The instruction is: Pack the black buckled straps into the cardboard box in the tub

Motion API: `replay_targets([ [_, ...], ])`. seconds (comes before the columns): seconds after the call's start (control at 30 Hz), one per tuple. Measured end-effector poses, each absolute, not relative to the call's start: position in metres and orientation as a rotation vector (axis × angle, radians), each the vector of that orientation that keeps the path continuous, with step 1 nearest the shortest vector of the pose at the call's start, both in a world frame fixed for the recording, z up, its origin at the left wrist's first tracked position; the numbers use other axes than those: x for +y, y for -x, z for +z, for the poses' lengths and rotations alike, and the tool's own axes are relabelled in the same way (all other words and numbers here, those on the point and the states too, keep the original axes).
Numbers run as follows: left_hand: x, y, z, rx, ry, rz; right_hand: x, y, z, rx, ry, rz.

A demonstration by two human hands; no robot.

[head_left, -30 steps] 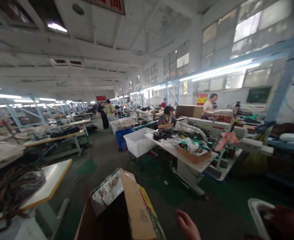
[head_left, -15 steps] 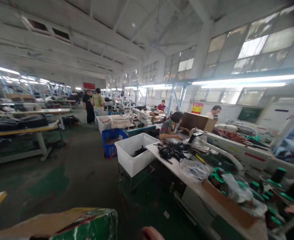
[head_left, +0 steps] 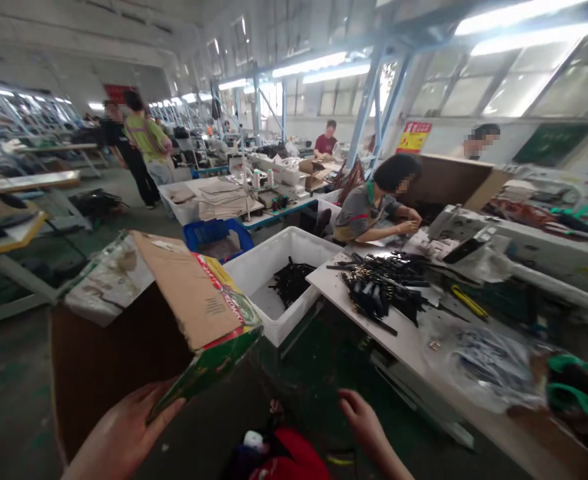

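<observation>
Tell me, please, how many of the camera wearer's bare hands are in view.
2: the left hand gripping the open brown cardboard box, the right hand apart, farther right.

And there's lettering on the cardboard box: pale characters run along a red strip, slanted and too blurred to read, while small dark lines of print sit on the plain brown flap, equally illegible. Over on the wall, a red-and-yellow poster carries characters too soft to make out.
</observation>
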State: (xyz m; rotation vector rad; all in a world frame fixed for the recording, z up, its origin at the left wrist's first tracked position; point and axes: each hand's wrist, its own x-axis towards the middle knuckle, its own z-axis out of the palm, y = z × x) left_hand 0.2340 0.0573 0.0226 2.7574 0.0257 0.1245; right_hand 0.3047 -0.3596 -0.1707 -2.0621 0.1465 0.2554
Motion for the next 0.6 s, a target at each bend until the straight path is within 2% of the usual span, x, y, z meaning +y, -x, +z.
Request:
replay_targets([
  [0.13,0.075,-0.368,0.035,-0.326,-2.889,0.008,-0.281,-0.467,-0.149,-0.007,2.023,0.310],
  [0.23,0.091,-0.459,0.030,-0.544,-2.911,-0.115,-0.240,-0.531,-0.150,-0.039,1.997,0.351],
  [0.43,0.102,-0.649,-0.029,-0.920,-2.921,-0.372,-0.227,-0.563,-0.168,0.245,1.992,0.288],
  [0.6,0.090,-0.782,-0.126,-1.112,-2.798,-0.515,-0.232,-0.552,-0.185,0.823,1.931,0.173],
])
